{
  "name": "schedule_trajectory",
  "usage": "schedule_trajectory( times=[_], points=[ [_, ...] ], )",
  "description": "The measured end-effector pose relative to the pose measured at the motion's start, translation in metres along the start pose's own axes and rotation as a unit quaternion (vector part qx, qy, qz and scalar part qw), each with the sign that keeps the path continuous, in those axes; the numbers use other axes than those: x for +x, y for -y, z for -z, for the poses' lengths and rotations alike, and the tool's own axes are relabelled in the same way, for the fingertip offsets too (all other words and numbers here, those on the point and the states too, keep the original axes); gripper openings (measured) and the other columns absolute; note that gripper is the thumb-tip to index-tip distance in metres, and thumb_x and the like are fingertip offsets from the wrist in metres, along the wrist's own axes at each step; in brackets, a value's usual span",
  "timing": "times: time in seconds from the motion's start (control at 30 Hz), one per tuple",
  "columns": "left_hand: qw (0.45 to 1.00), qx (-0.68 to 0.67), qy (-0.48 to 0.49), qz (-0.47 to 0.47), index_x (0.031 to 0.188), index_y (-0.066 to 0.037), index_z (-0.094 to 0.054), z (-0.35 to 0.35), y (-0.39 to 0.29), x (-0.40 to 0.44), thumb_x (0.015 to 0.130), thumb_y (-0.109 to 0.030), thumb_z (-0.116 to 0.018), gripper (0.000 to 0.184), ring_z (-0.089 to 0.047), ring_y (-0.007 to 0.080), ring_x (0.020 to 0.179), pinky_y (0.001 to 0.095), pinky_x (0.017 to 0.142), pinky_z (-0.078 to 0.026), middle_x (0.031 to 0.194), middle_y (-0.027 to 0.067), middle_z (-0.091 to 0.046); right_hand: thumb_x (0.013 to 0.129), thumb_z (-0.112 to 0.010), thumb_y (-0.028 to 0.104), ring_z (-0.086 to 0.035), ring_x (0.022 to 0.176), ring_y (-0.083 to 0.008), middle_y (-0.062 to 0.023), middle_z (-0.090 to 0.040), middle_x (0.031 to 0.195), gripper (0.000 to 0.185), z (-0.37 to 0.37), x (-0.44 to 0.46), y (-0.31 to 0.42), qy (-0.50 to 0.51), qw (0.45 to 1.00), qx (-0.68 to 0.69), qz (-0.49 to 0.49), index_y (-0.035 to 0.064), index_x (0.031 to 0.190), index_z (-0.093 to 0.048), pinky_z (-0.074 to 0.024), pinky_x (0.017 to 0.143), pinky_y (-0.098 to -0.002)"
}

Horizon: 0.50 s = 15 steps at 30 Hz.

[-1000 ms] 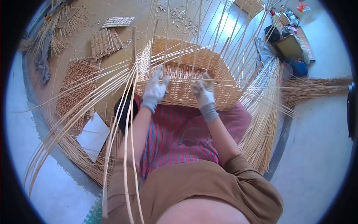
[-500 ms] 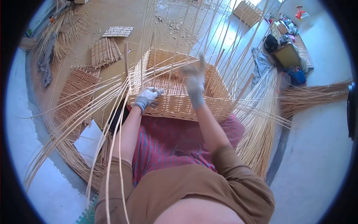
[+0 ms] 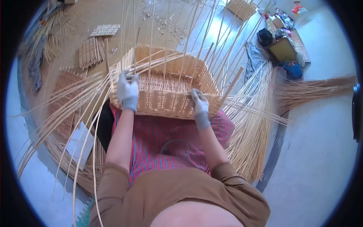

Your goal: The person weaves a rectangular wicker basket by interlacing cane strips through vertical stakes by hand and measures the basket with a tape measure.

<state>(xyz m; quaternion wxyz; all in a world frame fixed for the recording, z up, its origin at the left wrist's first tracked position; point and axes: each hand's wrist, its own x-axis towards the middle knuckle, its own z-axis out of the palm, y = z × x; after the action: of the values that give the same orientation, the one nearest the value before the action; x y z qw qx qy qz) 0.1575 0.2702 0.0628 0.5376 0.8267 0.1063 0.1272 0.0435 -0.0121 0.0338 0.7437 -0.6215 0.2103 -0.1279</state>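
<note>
A half-woven wicker basket (image 3: pixel 162 104) rests across my lap, with tall upright stakes rising from its walls. My left hand (image 3: pixel 127 90), in a pale work glove, is closed at the near left corner of the rim, where a bundle of loose wicker strands (image 3: pixel 96 84) fans out to the left. What its fingertips pinch there is partly hidden. My right hand (image 3: pixel 199 103), also gloved, grips the near wall towards its right end, thumb and fingers over the rim. More strands (image 3: pixel 261 111) stick out past the right corner.
Woven panels (image 3: pixel 90 52) lie on the floor at left, above a white sheet (image 3: pixel 80 143). A large bundle of wicker rods (image 3: pixel 253 136) leans at right, with another bundle (image 3: pixel 314 92) beyond. Bags and a yellowish case (image 3: pixel 283 49) stand at back right. Scraps litter the far floor.
My right hand has come down from above the basket onto its near rim. My left hand has moved left and up to the corner. The view has shifted, so the basket sits further left.
</note>
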Motion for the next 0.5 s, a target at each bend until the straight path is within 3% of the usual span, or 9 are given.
schedule_trajectory(
  times=[0.03, 0.13, 0.2, 0.23, 0.3, 0.37, 0.4, 0.47, 0.5],
  points=[
    [0.996, -0.046, -0.035, -0.073, 0.11, -0.007, -0.066, 0.001, -0.013, -0.009, 0.092, -0.043, -0.074, 0.041, -0.071, 0.0253, 0.081, 0.04, 0.076, -0.054, 0.088, 0.0108, -0.074, 0.1, -0.066, 0.017, -0.069, 0.078, -0.0131, -0.0058, -0.074, 0.097, 0.022, 0.009, 0.005, -0.006, -0.027, 0.999, 0.009, 0.025, 0.0073, 0.119, -0.061, -0.0514, 0.057, -0.0222],
    [0.937, 0.125, 0.326, -0.033, 0.12, -0.008, -0.064, -0.047, -0.021, -0.034, 0.102, -0.048, -0.055, 0.045, -0.071, 0.0374, 0.095, 0.0465, 0.083, -0.054, 0.11, 0.0181, -0.074, 0.101, -0.063, 0.01, -0.071, 0.096, -0.0158, -0.0107, -0.073, 0.107, 0.027, -0.015, -0.011, 0.011, -0.079, 0.994, 0.061, -0.045, 0.0052, 0.127, -0.057, -0.0563, 0.076, -0.0241],
    [0.932, 0.169, 0.318, -0.048, 0.122, -0.009, -0.064, -0.079, 0.005, -0.036, 0.102, -0.052, -0.052, 0.049, -0.07, 0.0394, 0.097, 0.0474, 0.084, -0.053, 0.11, 0.0192, -0.073, 0.099, -0.059, 0.002, -0.069, 0.106, -0.019, -0.0145, -0.063, 0.134, 0.046, -0.031, 0.031, 0.003, -0.011, 0.987, -0.034, 0.154, 0.0045, 0.144, -0.047, -0.0574, 0.085, -0.029],
    [0.92, 0.217, 0.321, -0.052, 0.125, -0.01, -0.064, -0.086, 0.014, -0.041, 0.102, -0.056, -0.049, 0.054, -0.068, 0.0414, 0.099, 0.0483, 0.086, -0.052, 0.11, 0.0203, -0.072, 0.099, -0.055, 0.001, -0.067, 0.111, -0.0207, -0.0131, -0.052, 0.146, 0.055, -0.056, 0.045, 0.029, 0.085, 0.981, 0.062, 0.162, 0.0068, 0.151, -0.039, -0.0579, 0.086, -0.0317],
    [0.913, 0.25, 0.322, -0.021, 0.125, -0.011, -0.064, -0.085, -0.002, -0.046, 0.101, -0.059, -0.049, 0.056, -0.069, 0.0405, 0.1, 0.0474, 0.087, -0.052, 0.11, 0.0198, -0.073, 0.1, -0.049, 0.002, -0.063, 0.119, -0.0231, -0.0096, -0.035, 0.162, 0.068, -0.096, 0.086, 0.057, 0.131, 0.924, -0.141, 0.33, 0.0124, 0.162, -0.022, -0.0588, 0.087, -0.036],
    [0.909, 0.276, 0.312, 0.002, 0.125, -0.011, -0.064, -0.077, -0.017, -0.044, 0.099, -0.061, -0.05, 0.057, -0.069, 0.0396, 0.101, 0.0465, 0.089, -0.052, 0.109, 0.0193, -0.073, 0.101, -0.046, 0.004, -0.06, 0.124, -0.0238, -0.0074, -0.028, 0.166, 0.072, -0.095, 0.094, 0.065, 0.068, 0.778, -0.421, 0.461, 0.0156, 0.165, -0.015, -0.0592, 0.087, -0.0376],
    [0.908, 0.231, 0.347, 0.041, 0.123, -0.012, -0.065, -0.074, -0.024, -0.041, 0.099, -0.059, -0.052, 0.055, -0.069, 0.038, 0.101, 0.0458, 0.089, -0.052, 0.109, 0.0196, -0.073, 0.099, -0.046, 0.002, -0.06, 0.123, -0.0215, -0.0083, -0.044, 0.145, 0.072, -0.077, 0.076, 0.079, 0.111, 0.917, -0.109, 0.369, 0.0175, 0.163, -0.019, -0.0573, 0.091, -0.0368],
    [0.883, 0.182, 0.413, 0.126, 0.117, -0.012, -0.065, -0.067, -0.04, -0.04, 0.097, -0.051, -0.061, 0.044, -0.071, 0.0324, 0.098, 0.0431, 0.091, -0.054, 0.107, 0.0185, -0.073, 0.1, -0.047, 0.004, -0.062, 0.117, -0.0182, -0.0084, -0.062, 0.12, 0.06, -0.033, 0.038, 0.05, 0.088, 0.952, 0.158, 0.248, 0.0176, 0.156, -0.031, -0.0574, 0.089, -0.0348],
    [0.885, 0.176, 0.412, 0.126, 0.117, -0.012, -0.065, -0.069, -0.036, -0.038, 0.097, -0.051, -0.061, 0.044, -0.071, 0.0324, 0.098, 0.0431, 0.091, -0.054, 0.107, 0.0185, -0.073, 0.102, -0.047, 0.005, -0.063, 0.114, -0.0177, -0.008, -0.063, 0.117, 0.054, -0.014, 0.027, 0.035, 0.063, 0.955, 0.128, 0.26, 0.0166, 0.153, -0.034, -0.0584, 0.085, -0.0341]
  ],
)
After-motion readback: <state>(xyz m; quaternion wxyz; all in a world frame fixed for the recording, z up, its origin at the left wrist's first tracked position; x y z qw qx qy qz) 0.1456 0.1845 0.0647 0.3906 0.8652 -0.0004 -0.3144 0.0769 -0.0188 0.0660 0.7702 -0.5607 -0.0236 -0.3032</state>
